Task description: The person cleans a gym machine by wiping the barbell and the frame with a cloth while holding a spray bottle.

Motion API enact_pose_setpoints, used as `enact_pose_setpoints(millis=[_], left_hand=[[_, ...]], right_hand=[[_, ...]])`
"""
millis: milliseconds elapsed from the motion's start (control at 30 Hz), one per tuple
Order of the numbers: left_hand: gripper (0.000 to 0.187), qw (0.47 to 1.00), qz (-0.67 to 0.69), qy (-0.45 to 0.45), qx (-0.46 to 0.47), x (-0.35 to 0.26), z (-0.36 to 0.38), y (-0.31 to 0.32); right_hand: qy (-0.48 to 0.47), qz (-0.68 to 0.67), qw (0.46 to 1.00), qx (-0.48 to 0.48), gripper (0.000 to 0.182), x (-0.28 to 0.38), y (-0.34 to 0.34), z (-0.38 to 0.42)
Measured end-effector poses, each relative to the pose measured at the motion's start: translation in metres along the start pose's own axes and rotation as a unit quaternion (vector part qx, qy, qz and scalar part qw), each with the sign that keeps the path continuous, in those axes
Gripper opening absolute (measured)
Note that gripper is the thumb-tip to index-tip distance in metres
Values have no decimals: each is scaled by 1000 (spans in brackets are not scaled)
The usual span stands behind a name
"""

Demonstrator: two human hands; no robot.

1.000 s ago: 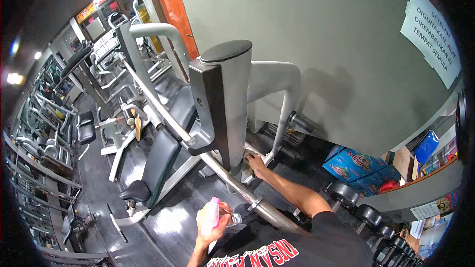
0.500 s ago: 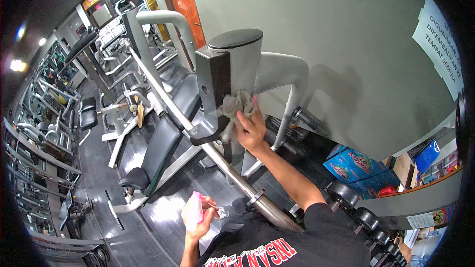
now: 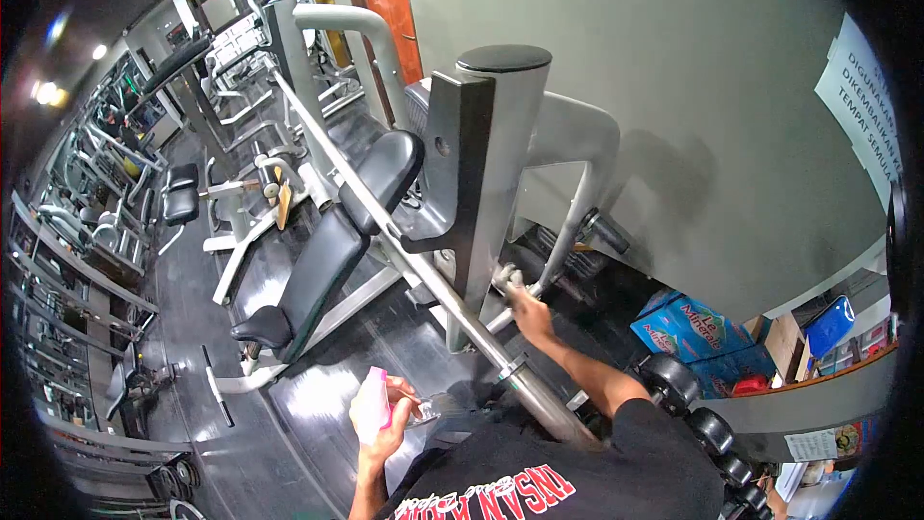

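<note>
My right hand (image 3: 531,314) is closed on a crumpled grey cloth (image 3: 507,277), held low against the side of the silver upright post (image 3: 510,154) of a bench press rack. Blur softens the fingers and the cloth. Below and to the left, my left hand (image 3: 373,416) grips a spray bottle with a pink top (image 3: 379,393); its lower part is mostly hidden by the fingers. A long steel barbell (image 3: 428,274) rests across the rack, passing just left of my right forearm. Behind the bar stands the black padded bench (image 3: 322,260).
Black dumbbells (image 3: 671,380) line a rack at the lower right. Blue bottled-water cartons (image 3: 698,337) stand by the wall, close to a wooden-edged counter (image 3: 837,393). More gym machines (image 3: 178,195) fill the left side. A printed paper sign (image 3: 861,101) hangs on the grey wall.
My right hand has moved down the post with the cloth, from the black front face to the lower side. The left hand still holds the bottle. The view has shifted slightly.
</note>
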State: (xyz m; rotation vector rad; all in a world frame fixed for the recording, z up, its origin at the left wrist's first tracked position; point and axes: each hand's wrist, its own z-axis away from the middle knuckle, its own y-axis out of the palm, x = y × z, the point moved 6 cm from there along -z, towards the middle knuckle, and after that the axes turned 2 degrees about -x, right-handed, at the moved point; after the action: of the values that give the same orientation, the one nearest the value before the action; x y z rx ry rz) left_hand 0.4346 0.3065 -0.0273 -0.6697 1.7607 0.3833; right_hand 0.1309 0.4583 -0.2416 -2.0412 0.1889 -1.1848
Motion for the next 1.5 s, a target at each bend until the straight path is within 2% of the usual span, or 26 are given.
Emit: enact_pose_setpoints(millis=[33,67,133,200,233,267,333,400,533,567,600,700,800,833,900,933,1033,1200,1233,1333,1433,1500], left_hand=[[23,1000,1,1,-2,0,0,-3],[23,1000,-9,-5,1,2,0,-5],[23,1000,-15,-15,6,7,2,-8],[24,999,31,-22,16,12,-1,-10],[24,998,35,-46,28,12,-2,-11],[24,998,38,-49,34,13,-3,-15],[25,997,24,-26,68,16,-2,-20],[25,995,49,-27,87,22,-1,-28],[26,990,100,-53,87,26,0,-48],[31,992,45,-48,111,26,-1,-56],[31,991,46,-47,118,23,-2,-65],[36,987,78,-47,134,23,4,-95],[37,980,38,-47,189,28,9,-120],[37,979,43,-48,195,33,10,-127],[38,973,-18,54,225,37,10,-135],[38,970,-17,56,235,44,10,-138],[32,974,95,-11,206,66,11,-145],[31,965,56,-7,258,69,0,-133],[30,961,57,-8,270,71,-1,-128],[27,961,57,-24,270,69,-5,-111],[23,961,67,-50,262,67,-10,-100],[21,959,76,-59,267,68,-12,-97]], right_hand=[[173,-53,983,43,40,-28,1,8],[139,-87,986,27,38,-35,-10,10],[-16,-173,984,-31,39,-42,-31,9],[87,-314,945,35,42,-65,-42,9],[120,-344,929,66,46,-24,-71,8],[102,-283,953,32,44,-13,-91,0],[198,-421,881,82,42,49,-130,-6],[252,-477,839,73,35,113,-161,-13],[296,-572,765,-6,46,183,-176,-11],[302,-588,750,-12,51,191,-171,-9],[321,-597,735,-15,53,209,-170,-4],[277,-610,741,43,48,259,-158,3],[231,-593,772,-9,46,296,-134,16],[231,-621,749,2,47,305,-120,25],[244,-636,732,0,47,315,-92,43],[263,-637,724,-15,48,322,-76,54],[315,-724,612,-41,48,323,-14,91],[373,-808,442,-113,50,280,77,159],[386,-814,399,-168,50,276,87,171],[330,-836,377,-223,52,262,101,191],[325,-845,387,-171,51,218,115,194],[341,-839,368,-212,47,186,121,181]])
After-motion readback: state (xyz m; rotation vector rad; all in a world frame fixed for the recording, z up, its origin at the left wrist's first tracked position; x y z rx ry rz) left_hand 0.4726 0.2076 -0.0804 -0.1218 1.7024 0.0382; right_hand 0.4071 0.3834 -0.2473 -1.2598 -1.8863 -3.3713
